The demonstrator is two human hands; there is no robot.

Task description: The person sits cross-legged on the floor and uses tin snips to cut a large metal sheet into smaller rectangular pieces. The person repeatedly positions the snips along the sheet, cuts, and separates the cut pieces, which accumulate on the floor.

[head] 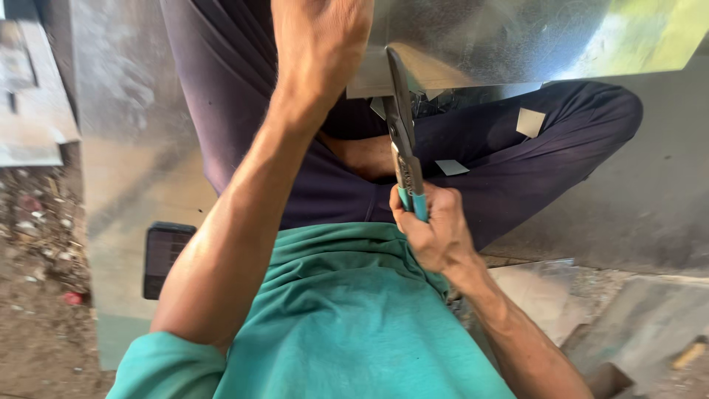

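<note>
Right hand's grip (432,229) closes on snips (402,133) cutting sheet metal (517,37).

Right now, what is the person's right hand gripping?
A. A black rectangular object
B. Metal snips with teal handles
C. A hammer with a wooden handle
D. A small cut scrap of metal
B: the right hand is closed around the teal handles of the metal snips, whose blades reach up to the edge of the sheet metal that the left hand steadies.
</note>
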